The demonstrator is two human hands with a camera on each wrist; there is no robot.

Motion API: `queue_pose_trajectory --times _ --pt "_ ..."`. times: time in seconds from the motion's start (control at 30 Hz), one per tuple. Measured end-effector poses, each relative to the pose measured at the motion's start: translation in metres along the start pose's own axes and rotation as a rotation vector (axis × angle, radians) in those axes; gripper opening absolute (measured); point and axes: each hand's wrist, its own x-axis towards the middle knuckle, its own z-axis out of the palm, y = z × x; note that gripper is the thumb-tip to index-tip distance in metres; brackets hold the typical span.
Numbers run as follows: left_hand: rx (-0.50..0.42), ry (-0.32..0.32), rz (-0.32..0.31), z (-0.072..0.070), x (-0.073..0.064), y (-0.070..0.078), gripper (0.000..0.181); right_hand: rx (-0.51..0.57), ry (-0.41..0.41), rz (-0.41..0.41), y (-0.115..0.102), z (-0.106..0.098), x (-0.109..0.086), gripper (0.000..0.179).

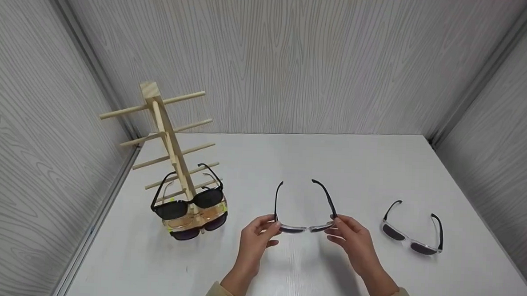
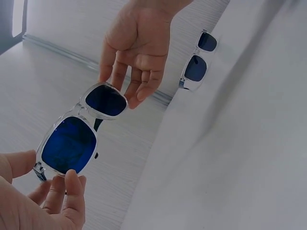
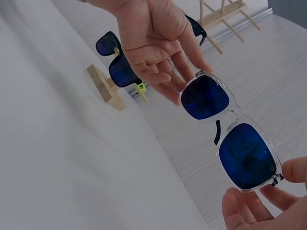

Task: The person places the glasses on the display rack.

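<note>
A pair of sunglasses [image 1: 292, 230] with a clear frame, dark lenses and black temples is held over the table, its temples unfolded and pointing away. My left hand [image 1: 254, 243] pinches its left end near the hinge, and my right hand [image 1: 355, 245] pinches the right end. In the left wrist view the sunglasses' lens [image 2: 69, 144] looks deep blue, with the left thumb and fingers at the corner. The right wrist view shows the right hand [image 3: 268, 206] gripping the other corner. A similar clear-framed pair [image 1: 413, 241] lies unfolded on the table, right of the right hand.
A wooden display rack [image 1: 170, 148] with several crossbars stands at the left. Black sunglasses [image 1: 190, 204] hang low on it, with an orange-tinted pair [image 1: 198, 218] and another dark pair [image 1: 200, 227] below. Patterned panels [image 1: 267, 59] enclose the white table [image 1: 316, 159] at the back and sides.
</note>
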Motion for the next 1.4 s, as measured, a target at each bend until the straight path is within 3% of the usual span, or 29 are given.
queue_pose_trajectory --times 0.2,0.43,0.73,1.4 --pt "0.01 -0.003 0.021 -0.004 -0.005 0.012 0.038 0.01 -0.033 -0.032 -0.005 0.006 0.001 0.03" --pt "0.074 0.017 0.049 -0.005 -0.018 0.042 0.035 0.024 -0.087 -0.075 -0.013 0.013 0.001 0.032" --pt "0.07 0.021 0.104 -0.014 -0.014 0.038 0.039 0.037 -0.155 -0.119 -0.025 0.021 0.001 0.031" --pt "0.079 0.016 0.198 -0.028 -0.025 0.065 0.04 0.114 -0.239 -0.159 -0.047 0.044 0.002 0.023"
